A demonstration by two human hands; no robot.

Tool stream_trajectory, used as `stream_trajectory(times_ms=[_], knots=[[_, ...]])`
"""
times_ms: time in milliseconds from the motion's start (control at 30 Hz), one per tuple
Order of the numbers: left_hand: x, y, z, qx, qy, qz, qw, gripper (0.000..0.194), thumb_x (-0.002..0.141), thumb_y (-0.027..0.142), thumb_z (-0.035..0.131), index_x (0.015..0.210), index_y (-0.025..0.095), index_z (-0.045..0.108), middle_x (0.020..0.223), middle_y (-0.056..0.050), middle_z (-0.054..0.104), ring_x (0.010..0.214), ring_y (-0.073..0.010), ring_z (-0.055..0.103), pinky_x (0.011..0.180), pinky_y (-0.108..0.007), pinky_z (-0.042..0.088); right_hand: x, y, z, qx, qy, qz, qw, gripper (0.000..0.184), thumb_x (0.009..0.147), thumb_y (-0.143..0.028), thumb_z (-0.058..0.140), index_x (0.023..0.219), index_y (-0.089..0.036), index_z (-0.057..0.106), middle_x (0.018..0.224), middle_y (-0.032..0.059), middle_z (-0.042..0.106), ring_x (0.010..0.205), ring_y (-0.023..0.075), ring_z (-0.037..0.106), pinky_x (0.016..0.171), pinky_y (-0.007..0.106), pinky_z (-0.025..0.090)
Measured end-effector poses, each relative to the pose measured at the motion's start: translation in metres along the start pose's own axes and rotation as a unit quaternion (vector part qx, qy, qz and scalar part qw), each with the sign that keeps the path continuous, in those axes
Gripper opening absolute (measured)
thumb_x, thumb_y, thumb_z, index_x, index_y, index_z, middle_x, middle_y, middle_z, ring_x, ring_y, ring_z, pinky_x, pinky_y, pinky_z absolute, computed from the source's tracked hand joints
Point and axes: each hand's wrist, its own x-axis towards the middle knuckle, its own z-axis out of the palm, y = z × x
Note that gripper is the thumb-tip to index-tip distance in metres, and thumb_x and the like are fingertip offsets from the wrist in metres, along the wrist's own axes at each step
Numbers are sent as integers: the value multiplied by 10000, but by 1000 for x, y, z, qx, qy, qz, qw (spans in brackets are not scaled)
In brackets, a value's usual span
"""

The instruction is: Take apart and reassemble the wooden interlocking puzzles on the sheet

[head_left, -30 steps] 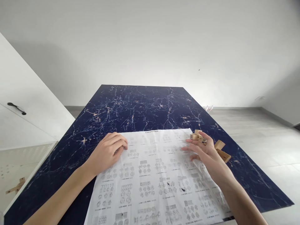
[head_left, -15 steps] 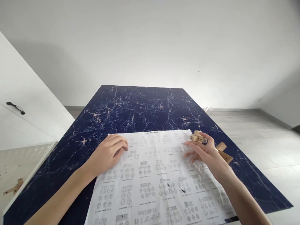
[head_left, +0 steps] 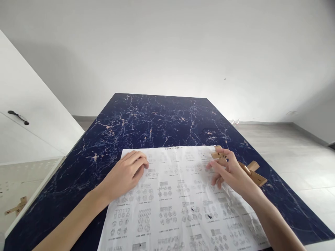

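Observation:
A large white printed sheet [head_left: 167,209] with rows of small line diagrams lies creased on the dark blue marbled table [head_left: 157,122]. My left hand [head_left: 133,169] rests on the sheet's upper left part, fingers loosely curled with nothing visible in them. Over its upper right corner is my right hand [head_left: 227,169]. Its upper fingers grip a notched wooden puzzle piece [head_left: 216,154] with dark markings, while the lower fingers hang apart. My fingers partly cover the piece. Just right of this hand, more wooden pieces [head_left: 258,177] lie on the table, partly hidden behind the wrist.
On the left, below the table's edge, a perforated white surface [head_left: 28,177] carries a crossed wooden piece [head_left: 17,206]. A white cabinet with a black handle [head_left: 18,117] stands beside it. The table's right edge borders grey floor [head_left: 282,150].
The wooden puzzle piece has turned and shifted slightly left over the sheet with my right hand. My left hand stays on the paper. The whole view has moved a little.

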Motion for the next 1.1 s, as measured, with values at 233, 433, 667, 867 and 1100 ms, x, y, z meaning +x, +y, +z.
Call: stream_trajectory(times_ms=[233,433,667,867,1100], knots=[[-1,9,5,-17,-6,-21,1000,225,1070,169,460,1000,222,667,1060,-64,698,1019,-247,670,936,-423,562,-1,2,-3,32,72,21,997,947,778,-658,881,1406,-309,264,841,-11,734,463,228,677,387,350,553],[-3,8,5,-20,-19,-22,999,230,1070,155,449,1017,221,662,1090,-62,694,1015,-241,663,941,-421,550,-3,0,-2,41,102,37,993,894,784,-598,878,1397,-313,293,821,4,746,464,230,649,381,363,559],[-3,8,6,-23,-24,-26,999,231,1074,161,441,999,213,654,1080,-61,692,1024,-247,657,933,-427,548,0,4,-3,37,104,28,994,763,814,-543,864,1342,-311,365,858,16,726,532,251,658,453,404,574],[0,11,4,-22,-22,-31,999,243,1076,166,430,1000,218,655,1069,-61,694,1019,-249,663,933,-431,549,4,12,-7,36,76,22,996,676,823,-558,874,1251,-307,414,973,33,725,556,211,649,504,393,576],[1,12,4,-15,-18,-24,999,224,1073,187,450,986,221,654,1060,-61,697,981,-243,662,919,-428,550,6,10,1,20,5,-15,1000,786,841,-640,837,1412,-292,423,1026,49,725,624,207,705,548,363,581]])
